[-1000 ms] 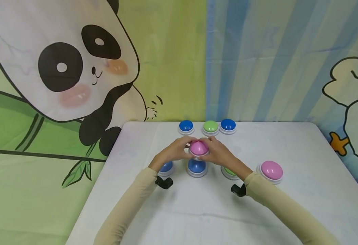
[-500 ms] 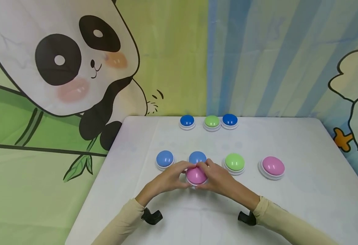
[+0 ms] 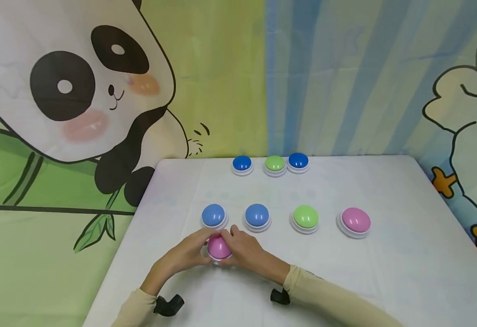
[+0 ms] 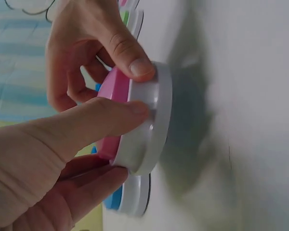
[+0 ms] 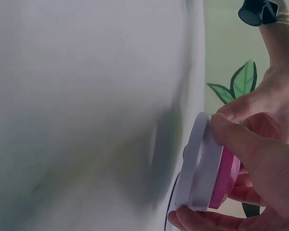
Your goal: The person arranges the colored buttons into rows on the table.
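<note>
Both hands hold a pink push button with a white round base [image 3: 219, 248] between them. My left hand [image 3: 189, 250] grips its left side and my right hand [image 3: 247, 250] its right side, thumbs on the near side. The left wrist view shows both thumbs on the white base [image 4: 147, 130], with a shadow on the table beneath it. Right behind it stands a blue push button [image 3: 213, 215], and to the right of that come a second blue button [image 3: 257, 215], a green button [image 3: 306, 216] and another pink button [image 3: 356, 220].
Along the back edge of the white table [image 3: 393, 281] stand a blue button [image 3: 242, 163], a green button [image 3: 275, 163] and another blue button [image 3: 298, 160]. Behind the table hangs a printed curtain with a panda [image 3: 95, 86].
Both hands have carried the pink button from above the second blue button toward the near side, then left, to in front of the leftmost blue button. The other buttons stay in place.
</note>
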Tool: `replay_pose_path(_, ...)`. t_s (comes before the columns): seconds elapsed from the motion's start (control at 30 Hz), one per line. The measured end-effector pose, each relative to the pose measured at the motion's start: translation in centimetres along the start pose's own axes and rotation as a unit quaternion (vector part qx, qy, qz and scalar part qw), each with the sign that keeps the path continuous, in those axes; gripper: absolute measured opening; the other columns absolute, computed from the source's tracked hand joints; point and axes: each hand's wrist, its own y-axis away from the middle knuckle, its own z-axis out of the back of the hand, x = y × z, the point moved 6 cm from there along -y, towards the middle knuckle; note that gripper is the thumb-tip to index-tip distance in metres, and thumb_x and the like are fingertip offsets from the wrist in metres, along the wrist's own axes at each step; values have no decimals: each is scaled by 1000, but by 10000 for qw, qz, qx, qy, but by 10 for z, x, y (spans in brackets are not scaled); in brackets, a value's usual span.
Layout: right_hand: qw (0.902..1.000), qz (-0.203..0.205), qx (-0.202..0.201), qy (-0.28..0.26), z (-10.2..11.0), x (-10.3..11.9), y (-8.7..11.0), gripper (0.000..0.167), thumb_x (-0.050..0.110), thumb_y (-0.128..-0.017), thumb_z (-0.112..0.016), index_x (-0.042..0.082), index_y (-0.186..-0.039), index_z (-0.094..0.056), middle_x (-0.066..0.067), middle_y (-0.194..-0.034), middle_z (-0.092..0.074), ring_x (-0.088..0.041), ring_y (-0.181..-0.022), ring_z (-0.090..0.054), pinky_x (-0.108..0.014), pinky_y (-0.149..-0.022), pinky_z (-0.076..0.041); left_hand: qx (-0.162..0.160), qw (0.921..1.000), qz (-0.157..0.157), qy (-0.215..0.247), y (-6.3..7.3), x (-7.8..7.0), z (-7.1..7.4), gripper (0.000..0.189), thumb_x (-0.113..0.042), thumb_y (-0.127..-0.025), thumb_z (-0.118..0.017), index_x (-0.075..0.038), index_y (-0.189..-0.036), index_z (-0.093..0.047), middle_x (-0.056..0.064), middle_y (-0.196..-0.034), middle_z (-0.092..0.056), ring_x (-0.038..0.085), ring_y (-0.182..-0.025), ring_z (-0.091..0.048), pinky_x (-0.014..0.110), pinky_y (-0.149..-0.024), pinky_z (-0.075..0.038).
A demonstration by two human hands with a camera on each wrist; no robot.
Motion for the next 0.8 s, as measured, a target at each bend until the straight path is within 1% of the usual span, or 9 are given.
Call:
replay_pose_path(0.1, 9998, 6, 190, -44, -10, 12, -11, 70, 50, -74, -80, 19, -128, -49, -4, -100, -54, -12, -78, -55, -16, -59, -43, -22, 9998, 95, 164, 14, 11, 5, 72, -8, -71, -84, -8, -134, -48, 7, -129, -58, 22, -118, -59, 35, -95, -54)
replay_pose_path(0.17, 9996, 13, 255, -111, -15, 17, -16, 69, 50, -74, -80, 19, -128, -50, -4, -102, -54, -12, -80, -55, -17, -60, -43, -67, 9996, 137, 234, 21, 17, 8, 70, -7, -71, -83, -7, -132, -49, 7, -127, -59, 23, -117, -60, 35, -94, -55)
replay_pose_path(0.3, 9992, 28, 305, -273, -22, 24, -20, 68, 48, -75, -80, 19, -129, -50, -3, -100, -51, -11, -79, -52, -16, -59, -42, -145, 9994, 180, 260, 30, 26, 10, 66, -7, -71, -83, -7, -128, -51, 7, -123, -60, 22, -113, -61, 32, -92, -56)
replay_pose_path(0.43, 9990, 79, 296, -338, -26, 25, -21, 68, 47, -76, -80, 19, -130, -51, -2, -97, -50, -9, -75, -48, -15, -58, -41, -214, 9994, 58, 277, 34, 30, 9, 64, -5, -70, -83, -5, -126, -52, 8, -121, -61, 23, -111, -61, 32, -91, -56)
replay_pose_path(0.53, 9988, 145, 309, -362, -29, 26, -20, 68, 45, -76, -80, 19, -132, -51, -3, -98, -50, -9, -76, -48, -14, -60, -42, -234, 9992, 97, 313, 36, 33, 7, 65, -5, -69, -84, -7, -125, -52, 6, -120, -60, 22, -111, -61, 31, -91, -56)
replay_pose_path(0.6, 9986, 168, 339, -365, -30, 26, -20, 68, 44, -76, -80, 19, -133, -51, -3, -100, -50, -9, -77, -48, -14, -60, -42, -210, 9990, 180, 345, 37, 35, 5, 65, -7, -69, -85, -8, -125, -52, 4, -120, -60, 20, -112, -60, 30, -92, -56)
replay_pose_path(0.8, 9991, 172, 362, -160, -34, 26, -20, 67, 46, -76, -80, 22, -131, -51, 1, -96, -49, -8, -72, -45, -15, -55, -37, -200, 9992, 309, 166, 39, 38, 2, 66, -12, -70, -86, -10, -126, -52, 1, -120, -59, 16, -111, -60, 29, -93, -55)
